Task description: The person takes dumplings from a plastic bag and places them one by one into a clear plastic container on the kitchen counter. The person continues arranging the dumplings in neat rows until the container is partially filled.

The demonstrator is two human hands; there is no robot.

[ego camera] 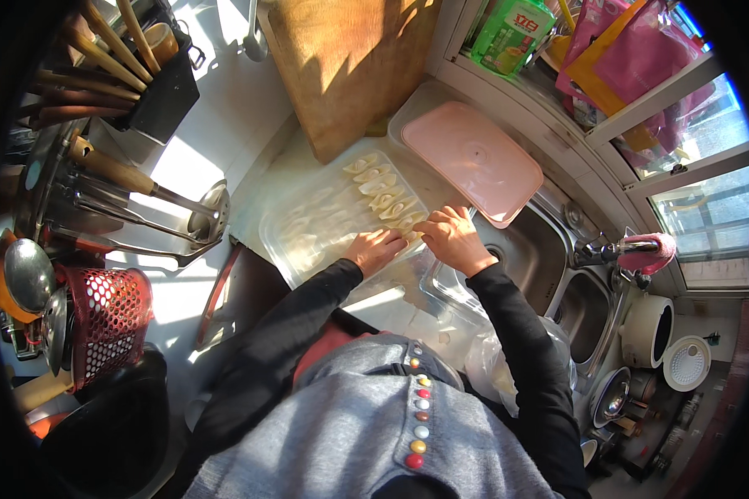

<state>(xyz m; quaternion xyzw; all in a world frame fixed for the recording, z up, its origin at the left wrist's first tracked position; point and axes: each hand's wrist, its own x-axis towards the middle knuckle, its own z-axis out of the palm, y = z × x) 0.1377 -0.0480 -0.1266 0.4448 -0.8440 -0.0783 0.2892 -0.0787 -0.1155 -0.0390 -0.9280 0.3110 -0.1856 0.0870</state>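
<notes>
Several folded wontons (377, 184) lie in a row along the far right side of a translucent plastic tray (274, 240) on the counter. Paler shapes, hard to make out, show in the rest of the tray. At the near end of the row, both hands meet around one wonton (406, 223). My left hand (376, 251) rests over the tray's near edge with its fingertips at that wonton. My right hand (452, 237) touches the same piece from the right with bent fingers. Whether either hand grips it is not clear.
A pink lid (474, 159) lies beyond my right hand, beside a steel sink (530, 249). A wooden board (349, 62) stands behind the tray. Hanging ladles (209, 209) and a red perforated basket (109, 318) are at the left; a plastic bag (490, 368) is near my right forearm.
</notes>
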